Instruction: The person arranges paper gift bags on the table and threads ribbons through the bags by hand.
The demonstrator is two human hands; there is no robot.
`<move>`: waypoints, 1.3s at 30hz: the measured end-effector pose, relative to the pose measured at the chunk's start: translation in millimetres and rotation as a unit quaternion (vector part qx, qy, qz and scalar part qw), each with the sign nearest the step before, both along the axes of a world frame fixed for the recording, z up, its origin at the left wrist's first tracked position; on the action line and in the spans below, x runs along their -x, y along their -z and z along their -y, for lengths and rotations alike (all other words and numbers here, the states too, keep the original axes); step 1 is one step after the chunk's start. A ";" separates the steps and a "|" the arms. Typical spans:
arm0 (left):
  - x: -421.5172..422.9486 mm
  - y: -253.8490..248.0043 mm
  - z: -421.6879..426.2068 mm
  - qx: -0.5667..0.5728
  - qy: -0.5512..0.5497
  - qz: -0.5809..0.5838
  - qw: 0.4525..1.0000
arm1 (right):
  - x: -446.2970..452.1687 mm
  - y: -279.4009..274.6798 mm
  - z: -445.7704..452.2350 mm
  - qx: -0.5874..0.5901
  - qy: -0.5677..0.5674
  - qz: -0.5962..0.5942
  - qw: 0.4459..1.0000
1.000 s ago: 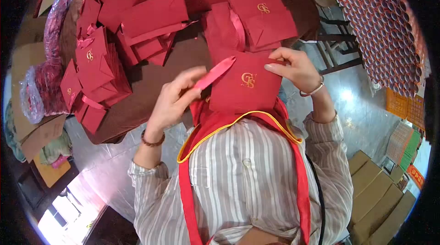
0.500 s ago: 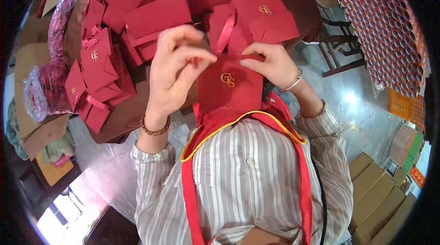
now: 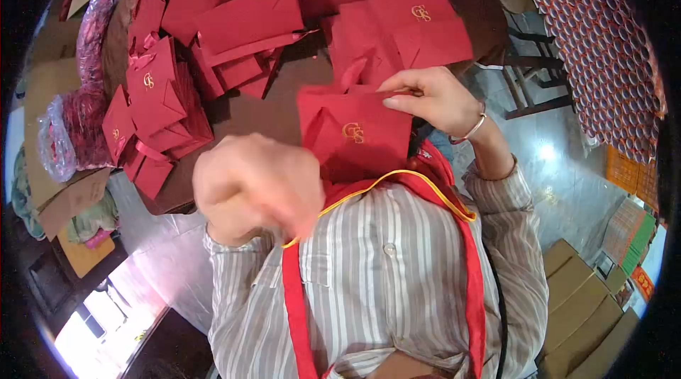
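A red paper gift bag [image 3: 340,106] with gold lettering is upright before my chest, at the front of the brown-covered table. My right hand [image 3: 440,102] pinches its top edge near the right corner, thumb in front. To the left of the bag and nearer my body, my left hand [image 3: 255,184] is raised and smeared by motion. Its fingers look curled, but whether they hold anything is hidden. Just behind the held bag lie more red gift bags [image 3: 425,31], flat and overlapping, with a ribbon handle between.
Stacked red gift bags [image 3: 152,95] with ribbon handles lie at the left on the brown tablecloth [image 3: 248,113]. Larger red bags [image 3: 248,10] lie behind. Plastic-wrapped red bundles [image 3: 85,124] are at the far left. A dark stool [image 3: 532,88] and cardboard boxes [image 3: 578,308] stand at the right.
My left hand has come away from the bag's top, dropping down toward my chest. The bag's top left now shows more fully. My right hand keeps its pinch on the edge.
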State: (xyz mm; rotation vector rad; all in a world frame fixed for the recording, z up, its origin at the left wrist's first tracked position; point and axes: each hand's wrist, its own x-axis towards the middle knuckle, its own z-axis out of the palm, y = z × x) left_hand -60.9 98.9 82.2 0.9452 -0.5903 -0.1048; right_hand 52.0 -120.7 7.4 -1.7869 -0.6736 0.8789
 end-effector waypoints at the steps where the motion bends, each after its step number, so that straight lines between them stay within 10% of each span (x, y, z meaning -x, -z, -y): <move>1: 7.8 0.9 4.7 -0.037 -0.134 -0.058 0.989 | 0.4 1.6 0.3 -0.005 0.001 -0.005 1.000; 4: -0.7 11.4 7.2 -0.315 -0.154 -0.237 0.906 | 1.1 -4.4 0.1 -0.008 0.014 0.031 0.999; 7: -15.0 47.2 18.7 -0.479 -0.266 -0.015 0.837 | 1.7 -3.7 -0.4 0.001 0.011 0.029 1.000; 17: -17.2 63.8 23.4 -0.464 -0.278 0.028 0.840 | 2.6 -10.3 1.9 0.017 -0.008 0.057 0.998; 23: -3.9 43.5 20.7 -0.416 -0.216 -0.219 0.856 | 2.1 -3.9 6.6 -0.022 -0.005 0.062 0.998; 39: -1.1 79.3 50.3 -0.530 -0.391 0.038 0.751 | 10.8 -10.4 1.9 -0.016 0.022 0.017 0.999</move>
